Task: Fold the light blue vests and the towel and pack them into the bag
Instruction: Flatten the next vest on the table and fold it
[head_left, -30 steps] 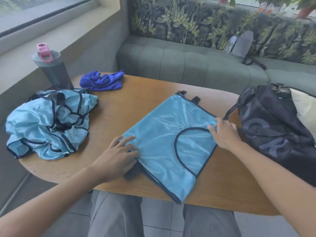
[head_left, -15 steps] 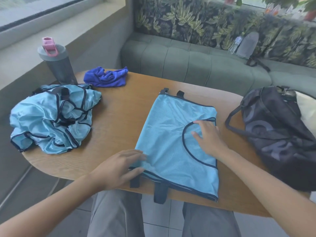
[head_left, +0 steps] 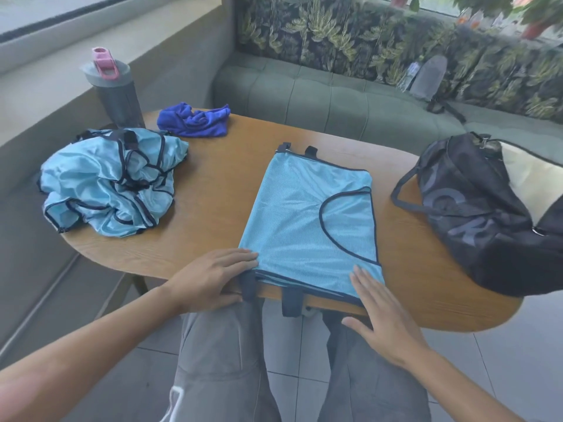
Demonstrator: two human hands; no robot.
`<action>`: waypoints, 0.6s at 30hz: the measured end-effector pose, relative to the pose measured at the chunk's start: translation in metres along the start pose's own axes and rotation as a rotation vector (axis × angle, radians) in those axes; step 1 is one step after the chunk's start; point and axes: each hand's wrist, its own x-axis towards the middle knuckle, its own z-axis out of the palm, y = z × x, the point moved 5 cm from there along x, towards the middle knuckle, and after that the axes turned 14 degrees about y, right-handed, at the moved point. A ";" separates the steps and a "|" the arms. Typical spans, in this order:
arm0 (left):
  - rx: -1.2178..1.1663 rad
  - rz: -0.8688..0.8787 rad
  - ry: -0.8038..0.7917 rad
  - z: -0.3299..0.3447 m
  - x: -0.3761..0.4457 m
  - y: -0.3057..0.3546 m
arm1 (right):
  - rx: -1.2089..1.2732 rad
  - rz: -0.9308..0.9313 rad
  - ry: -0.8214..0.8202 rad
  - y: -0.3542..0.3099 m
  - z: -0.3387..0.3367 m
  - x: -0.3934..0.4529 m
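Dark bag [head_left: 487, 220] sits at the right end of the wooden table [head_left: 219, 190], lying on its side, its mouth toward the far right edge of the view; I can see a pale cream lining or item [head_left: 527, 178] at that opening but cannot tell what else is inside. One carry strap loops out toward the table's middle. Folded light blue vest [head_left: 307, 220] lies flat at the table's centre, just left of the bag and apart from it. Its long axis runs from the near table edge away toward the sofa [head_left: 335, 95], leaning slightly left at the far end. Dark straps hang off the near edge of the table; two dark tabs show at the vest's far end. Left hand [head_left: 210, 278] rests flat on the near left corner of the vest, fingers straight and together, pressing. Right hand [head_left: 380, 312] lies flat on the near right corner, fingers extended, nothing gripped. Crumpled heap of light blue vests [head_left: 109, 184] sits at the table's left end, well apart from the bag. Blue towel [head_left: 195, 120], bunched, lies at the far left of the table, beside a grey bottle with a pink lid [head_left: 112, 89].
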 end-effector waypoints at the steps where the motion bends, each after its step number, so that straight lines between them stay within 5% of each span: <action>1: 0.021 0.026 0.034 0.001 -0.003 0.005 | -0.014 -0.007 0.045 -0.001 0.002 -0.002; 6: 0.175 0.181 0.244 0.001 -0.015 0.042 | 0.010 -0.051 0.354 -0.007 0.001 -0.017; 11: 0.184 0.147 0.227 -0.005 -0.017 0.052 | 0.020 -0.103 0.538 -0.010 -0.012 -0.026; 14: 0.051 0.003 0.179 -0.016 -0.011 0.052 | 0.045 -0.084 0.567 -0.009 -0.022 -0.029; 18: -0.279 -0.430 0.176 -0.016 -0.010 0.043 | 0.227 0.150 0.488 -0.002 -0.035 -0.028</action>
